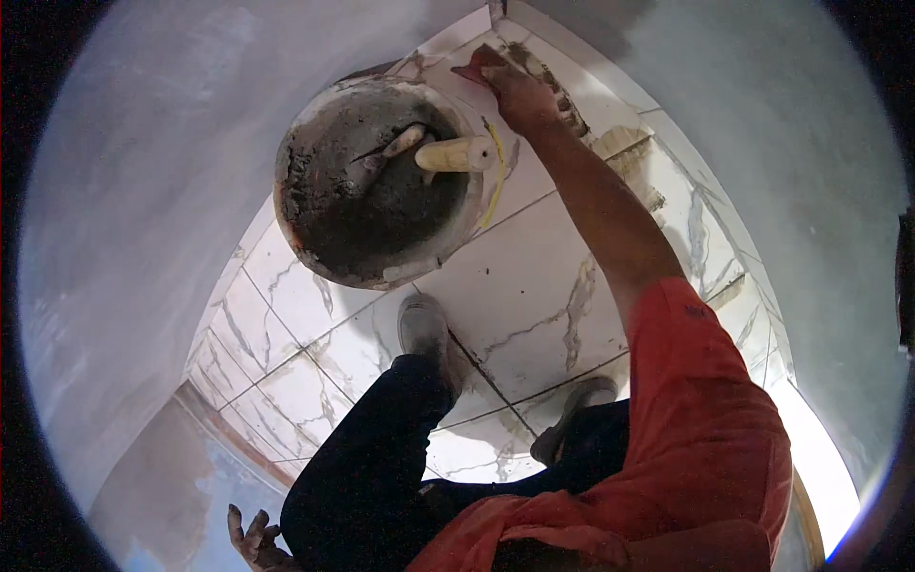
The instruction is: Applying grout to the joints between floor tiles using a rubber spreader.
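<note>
Small dark lettering marks the red sleeve (681, 343). The round tub (456, 253) contains rough grey mortar (334, 210), from which a smooth, pale, cylindrical handle (453, 155) stands out. The floor tiles (524, 257) are glossy white with grey veins. The grip of the right hand (522, 95) is closed on a thin reddish piece (469, 71), perhaps a scraper, near the far corner; the left hand (255, 543) is released, its fingers loosely spread.
</note>
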### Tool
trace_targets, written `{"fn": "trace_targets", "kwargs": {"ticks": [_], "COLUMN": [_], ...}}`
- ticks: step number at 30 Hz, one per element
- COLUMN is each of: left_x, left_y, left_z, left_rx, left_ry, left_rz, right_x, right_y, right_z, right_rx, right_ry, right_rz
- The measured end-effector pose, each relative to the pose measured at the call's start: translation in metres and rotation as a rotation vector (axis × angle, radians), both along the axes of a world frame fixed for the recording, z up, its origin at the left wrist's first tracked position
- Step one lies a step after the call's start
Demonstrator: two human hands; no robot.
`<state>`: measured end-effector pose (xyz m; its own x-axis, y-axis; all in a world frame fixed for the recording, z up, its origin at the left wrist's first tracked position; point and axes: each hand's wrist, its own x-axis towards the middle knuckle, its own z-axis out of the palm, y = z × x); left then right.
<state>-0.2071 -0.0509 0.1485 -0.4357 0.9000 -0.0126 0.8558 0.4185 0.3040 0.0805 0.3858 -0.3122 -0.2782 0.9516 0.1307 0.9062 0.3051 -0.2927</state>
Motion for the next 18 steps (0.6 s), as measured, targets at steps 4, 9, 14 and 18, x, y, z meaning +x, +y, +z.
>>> {"fn": "trace_targets", "kwargs": {"ticks": [4,9,14,18], "left_x": [0.006,0.003,-0.002,-0.003], "left_y": [-0.007,-0.025,-0.038,-0.048], "left_z": [0.005,0.009,0.010,0.018], "left_rx": [-0.082,-0.044,-0.101,-0.113], "left_ry": [0.073,0.005,0.048,0.030], "left_rz": [0.058,-0.048,-0.129,-0.119], "right_x": [0.000,-0.005,0.021,0.024], "right_y": [0.011,0.012,0.019,0.015], "right_z": [0.042,0.022,0.008,0.005], "right_rx": [-0.055,-0.160,0.037,-0.034], "right_ry": [0.202,0.098,0.140,0.074], "right_rz": [-0.051,0.141,0.065,0.000]}}
